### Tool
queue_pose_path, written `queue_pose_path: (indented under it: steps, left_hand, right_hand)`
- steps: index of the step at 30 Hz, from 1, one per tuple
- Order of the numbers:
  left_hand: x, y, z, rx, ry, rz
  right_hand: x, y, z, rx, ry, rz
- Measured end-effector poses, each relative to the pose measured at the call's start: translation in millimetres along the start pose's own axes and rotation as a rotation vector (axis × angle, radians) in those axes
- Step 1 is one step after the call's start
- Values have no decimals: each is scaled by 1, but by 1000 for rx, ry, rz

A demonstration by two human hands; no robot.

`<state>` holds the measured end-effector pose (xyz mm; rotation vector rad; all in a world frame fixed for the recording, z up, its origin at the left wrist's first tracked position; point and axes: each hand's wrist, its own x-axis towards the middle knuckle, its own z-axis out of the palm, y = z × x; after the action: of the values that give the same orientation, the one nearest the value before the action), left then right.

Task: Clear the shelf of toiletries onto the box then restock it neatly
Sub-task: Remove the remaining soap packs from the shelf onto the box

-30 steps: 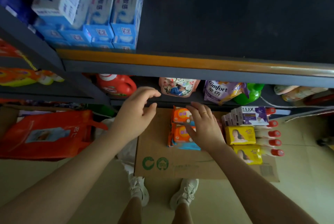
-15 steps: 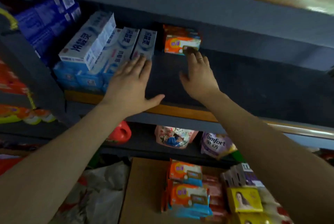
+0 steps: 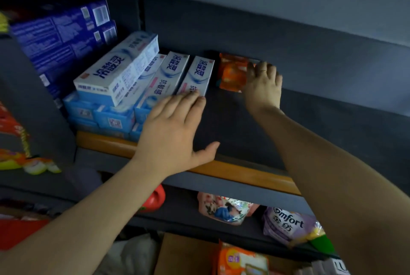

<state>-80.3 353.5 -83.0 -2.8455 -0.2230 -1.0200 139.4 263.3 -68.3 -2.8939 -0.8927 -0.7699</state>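
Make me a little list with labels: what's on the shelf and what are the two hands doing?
shelf: dark shelf with an orange front edge
left side: light blue toothpaste boxes stacked, one tilted on top
behind them: dark blue boxes
middle back: orange packet
left hand: flat, fingers straight, fingertips at the nearest toothpaste box
right hand: fingers curled on the orange packet
below: cardboard box with another orange packet on it
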Motion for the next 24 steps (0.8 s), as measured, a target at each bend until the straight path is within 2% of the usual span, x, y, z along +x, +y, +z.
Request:
queue_pose_path:
  steps: [2,4,9,11,13,15,18,24]
  left_hand:
    - [0,0,-2,9,-25,-5]
    - [1,0,-3,18,-53,-9]
    - [6,2,-13,2,-235,-38]
    - [7,4,-25,-69,-316,-53]
    - [7,12,-44,-248,-329,-71]
    - [4,25,-69,-475,-267,-44]
    - [-3,50,-103,-616,-176,50]
    - [-24,61,-123,-824,-280,-5]
  right_hand:
    - [-5,1,0,-19,-26,-46]
    - [-14,5,-5,66,-85,-48]
    - [-64,21,-60,492,-104,-142]
    - [-94,29,-89,639,-142,-180]
    - [-122,36,-115,762,-170,-175]
    - [-145,39,-134,875,-212,-151]
    - [-174,34,-162,1047,-309,-89]
    - [-225,29,-177,1272,-555,216]
